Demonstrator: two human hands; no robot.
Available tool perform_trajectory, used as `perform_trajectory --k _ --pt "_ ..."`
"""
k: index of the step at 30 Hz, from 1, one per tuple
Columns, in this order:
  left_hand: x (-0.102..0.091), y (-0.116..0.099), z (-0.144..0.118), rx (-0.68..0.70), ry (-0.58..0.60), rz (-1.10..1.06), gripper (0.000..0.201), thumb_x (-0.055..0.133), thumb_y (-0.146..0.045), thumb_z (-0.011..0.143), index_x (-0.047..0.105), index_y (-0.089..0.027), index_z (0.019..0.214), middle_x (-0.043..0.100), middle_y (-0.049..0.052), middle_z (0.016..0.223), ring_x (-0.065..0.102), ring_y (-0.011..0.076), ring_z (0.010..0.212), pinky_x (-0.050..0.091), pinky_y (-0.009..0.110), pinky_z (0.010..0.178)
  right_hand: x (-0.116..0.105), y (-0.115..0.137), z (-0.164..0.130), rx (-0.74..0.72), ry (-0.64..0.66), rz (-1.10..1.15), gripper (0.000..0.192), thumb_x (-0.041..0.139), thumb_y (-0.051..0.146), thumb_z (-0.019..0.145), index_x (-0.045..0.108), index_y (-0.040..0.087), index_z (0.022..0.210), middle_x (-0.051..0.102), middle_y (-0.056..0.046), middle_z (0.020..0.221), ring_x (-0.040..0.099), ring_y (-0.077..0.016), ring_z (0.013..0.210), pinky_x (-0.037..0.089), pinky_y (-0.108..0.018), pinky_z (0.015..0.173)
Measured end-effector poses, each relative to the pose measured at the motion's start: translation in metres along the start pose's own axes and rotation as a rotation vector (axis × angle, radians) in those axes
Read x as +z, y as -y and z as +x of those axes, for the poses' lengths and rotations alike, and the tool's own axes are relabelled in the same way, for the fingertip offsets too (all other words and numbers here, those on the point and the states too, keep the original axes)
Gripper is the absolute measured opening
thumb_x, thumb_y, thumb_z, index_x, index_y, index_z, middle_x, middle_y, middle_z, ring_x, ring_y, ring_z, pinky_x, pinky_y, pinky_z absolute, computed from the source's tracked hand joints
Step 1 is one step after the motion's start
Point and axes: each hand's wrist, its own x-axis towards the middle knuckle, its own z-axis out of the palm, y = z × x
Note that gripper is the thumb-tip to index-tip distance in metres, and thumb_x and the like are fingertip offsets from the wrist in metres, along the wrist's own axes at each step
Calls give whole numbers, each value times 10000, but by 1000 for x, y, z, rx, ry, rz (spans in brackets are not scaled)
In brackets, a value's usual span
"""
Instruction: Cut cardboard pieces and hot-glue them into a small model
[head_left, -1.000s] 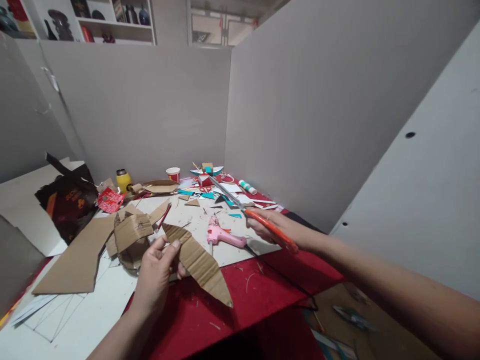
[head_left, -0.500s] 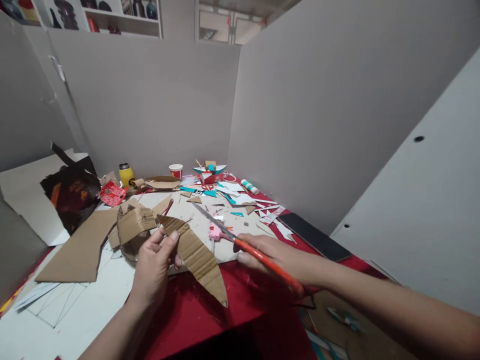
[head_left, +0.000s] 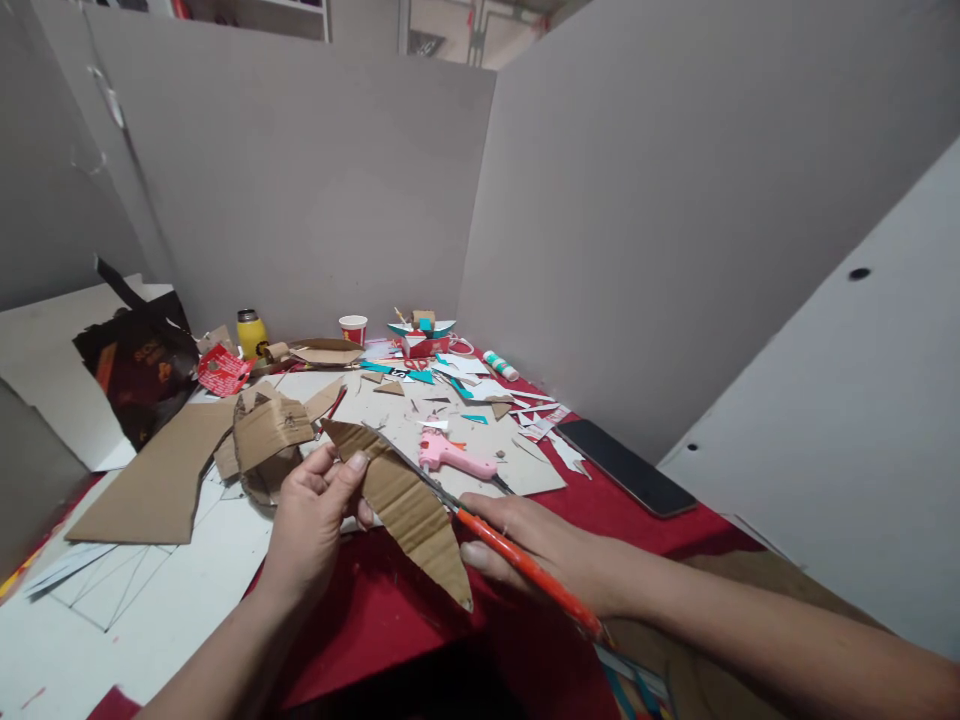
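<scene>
While our left hand point(head_left: 311, 525) pinches the leaf-shaped cardboard strip point(head_left: 401, 505) above the worktop point(head_left: 390, 620), our right hand point(head_left: 551, 550), closed on the orange scissors point(head_left: 480, 525), has brought the blades from further right to the strip's edge, so cutting seems about to begin.

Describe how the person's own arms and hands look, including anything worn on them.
Both arms are bare as far as the picture shows: no sleeves, gloves, watch, bracelets or rings are visible. The left hand shows short, plain nails with no visible polish on the thumb and fingers. The right hand is likewise bare, its forearm running uncovered to the lower right edge. No markings show on either arm.
</scene>
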Motion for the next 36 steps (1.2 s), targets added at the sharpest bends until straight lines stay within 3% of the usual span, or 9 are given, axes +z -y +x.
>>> perform_trajectory --k 8,15,19,24,29,32,36 --pt "1 -1 -2 -9 19 20 244 725 -351 747 596 -177 861 585 -73 562 508 47 392 397 144 409 9 -3 -3 56 -46 135 356 476 504 901 587 174 828 548 1 663 442 -121 592 412 -242 572" --pt "-2 3 -2 -13 50 0 217 709 -347 773 581 -177 818 595 -65 581 504 48 402 393 153 414 16 -4 -6 13 -50 310 366 444 495 915 452 183 723 431 27 659 359 -101 593 357 -230 548" --pt "-2 4 -3 -22 50 7 206 692 -362 790 630 -174 850 593 -60 561 507 59 412 412 162 422 19 -7 -8 21 -37 320 361 433 495 922 433 183 741 440 26 659 354 -96 585 345 -233 537" --pt "-1 3 -3 -76 71 -119 206 675 -345 810 673 -182 936 684 -7 738 602 100 577 480 196 535 26 -12 -10 54 -24 333 432 420 571 903 412 188 704 435 32 598 354 -89 538 311 -229 491" --pt "-2 -1 -3 -8 69 -7 233 620 -380 848 596 -182 728 577 -54 493 469 62 368 370 166 388 30 -16 -9 102 -139 518 514 425 669 855 390 192 669 331 57 558 297 -70 487 259 -212 439" --pt "-3 -4 -2 27 37 70 288 597 -397 862 545 -180 681 533 -63 432 469 61 355 374 160 399 26 -19 -14 125 -113 549 540 335 687 880 436 178 731 384 47 531 355 -75 434 291 -210 414" --pt "-4 -5 -2 87 8 98 230 631 -392 836 578 -178 772 578 -65 550 501 62 397 425 172 412 19 -22 -22 -17 -33 447 554 227 657 920 469 163 853 465 -5 652 459 -115 540 402 -241 505"
